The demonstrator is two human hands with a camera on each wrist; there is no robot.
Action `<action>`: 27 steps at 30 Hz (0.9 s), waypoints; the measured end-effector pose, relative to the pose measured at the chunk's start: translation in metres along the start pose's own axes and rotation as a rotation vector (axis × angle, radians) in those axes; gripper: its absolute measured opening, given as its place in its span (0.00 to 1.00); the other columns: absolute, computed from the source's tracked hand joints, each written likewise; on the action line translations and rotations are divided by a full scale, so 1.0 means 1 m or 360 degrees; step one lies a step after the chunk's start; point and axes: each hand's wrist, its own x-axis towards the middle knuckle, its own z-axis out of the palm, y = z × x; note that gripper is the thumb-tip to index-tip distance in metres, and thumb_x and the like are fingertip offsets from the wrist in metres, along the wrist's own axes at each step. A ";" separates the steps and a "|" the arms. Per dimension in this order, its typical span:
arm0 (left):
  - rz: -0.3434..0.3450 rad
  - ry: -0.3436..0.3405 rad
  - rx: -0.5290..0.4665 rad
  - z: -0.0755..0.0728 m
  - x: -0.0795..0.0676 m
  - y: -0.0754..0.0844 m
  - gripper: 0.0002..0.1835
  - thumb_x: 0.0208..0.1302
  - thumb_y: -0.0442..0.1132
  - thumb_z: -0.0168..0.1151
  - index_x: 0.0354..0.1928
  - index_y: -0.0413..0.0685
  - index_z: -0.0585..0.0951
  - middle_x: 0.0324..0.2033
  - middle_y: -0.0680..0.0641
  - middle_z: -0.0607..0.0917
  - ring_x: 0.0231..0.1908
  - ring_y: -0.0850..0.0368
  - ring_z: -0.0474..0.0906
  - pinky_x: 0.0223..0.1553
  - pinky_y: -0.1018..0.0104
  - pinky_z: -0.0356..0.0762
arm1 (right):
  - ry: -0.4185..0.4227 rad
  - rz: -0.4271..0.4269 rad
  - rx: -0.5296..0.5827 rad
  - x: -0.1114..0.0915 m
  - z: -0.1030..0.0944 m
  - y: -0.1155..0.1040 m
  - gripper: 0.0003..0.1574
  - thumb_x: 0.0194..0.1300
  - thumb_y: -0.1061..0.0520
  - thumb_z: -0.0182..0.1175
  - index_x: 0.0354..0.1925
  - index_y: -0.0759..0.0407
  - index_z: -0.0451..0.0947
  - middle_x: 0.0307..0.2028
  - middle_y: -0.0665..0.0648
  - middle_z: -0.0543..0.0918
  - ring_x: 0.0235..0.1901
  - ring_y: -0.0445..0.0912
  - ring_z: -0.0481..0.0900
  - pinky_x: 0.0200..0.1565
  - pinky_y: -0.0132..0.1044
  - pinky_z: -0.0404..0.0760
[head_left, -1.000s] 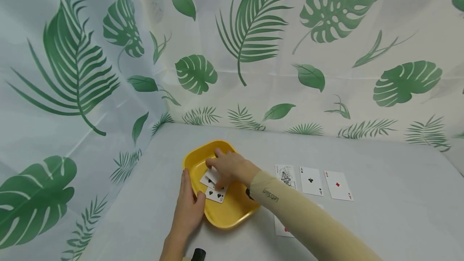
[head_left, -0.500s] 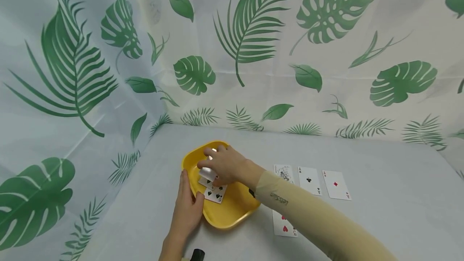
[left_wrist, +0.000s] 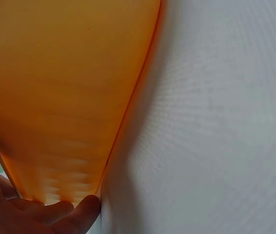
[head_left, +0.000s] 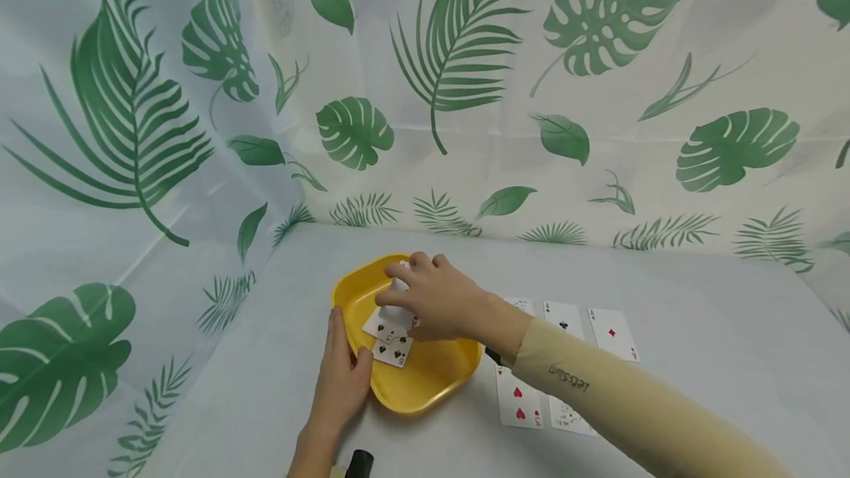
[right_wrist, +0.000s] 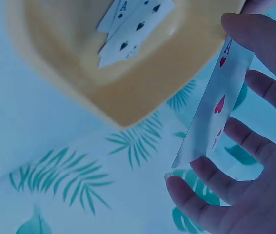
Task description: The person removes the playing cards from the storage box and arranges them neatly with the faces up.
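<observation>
Ace of hearts (right_wrist: 218,105) in right hand (head_left: 438,305), between thumb and fingers.

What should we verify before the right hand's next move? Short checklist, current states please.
1. Right hand has the card: ok, thumb and fingers hold the ace of hearts.
2. Card identity readable: ok, in the right wrist view.
3. Yellow tray steadied: ok, left hand rests against its side.
4. Held card clear of the tray rim: cannot tell, the views don't settle the gap.
5. Spade cards in the tray separated: not ok, they overlap.
6. Table cards all visible: not ok, the right sleeve and arm cover parts of the layout.
</observation>
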 end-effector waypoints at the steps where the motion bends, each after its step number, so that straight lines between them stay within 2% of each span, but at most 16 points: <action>1: 0.0000 0.0003 -0.0001 0.000 0.000 0.001 0.45 0.70 0.35 0.51 0.81 0.44 0.38 0.80 0.42 0.40 0.77 0.46 0.39 0.73 0.46 0.45 | 0.0006 0.0008 0.0016 -0.005 -0.002 0.002 0.37 0.60 0.40 0.70 0.66 0.30 0.72 0.69 0.53 0.65 0.61 0.57 0.67 0.55 0.53 0.76; 7: -0.0018 0.0009 0.0010 0.001 -0.001 0.004 0.45 0.70 0.35 0.51 0.81 0.43 0.38 0.80 0.43 0.41 0.77 0.47 0.39 0.74 0.47 0.44 | 0.0063 0.0017 0.0019 -0.039 -0.005 0.012 0.36 0.59 0.39 0.71 0.65 0.32 0.73 0.69 0.55 0.66 0.61 0.59 0.67 0.55 0.55 0.76; 16: -0.0018 0.0027 0.0015 0.003 -0.001 0.001 0.45 0.69 0.34 0.50 0.81 0.45 0.38 0.80 0.45 0.41 0.77 0.49 0.38 0.74 0.49 0.43 | 0.0133 -0.0056 0.0055 -0.087 -0.003 0.032 0.37 0.56 0.40 0.74 0.63 0.32 0.73 0.66 0.54 0.66 0.62 0.60 0.67 0.56 0.58 0.75; 27: -0.0055 0.0018 0.0029 0.004 -0.002 0.005 0.45 0.69 0.34 0.49 0.81 0.46 0.37 0.80 0.46 0.40 0.78 0.50 0.38 0.74 0.49 0.43 | 0.0119 -0.0258 0.0162 -0.151 0.023 0.046 0.38 0.53 0.44 0.77 0.61 0.35 0.74 0.64 0.54 0.70 0.62 0.61 0.68 0.58 0.59 0.72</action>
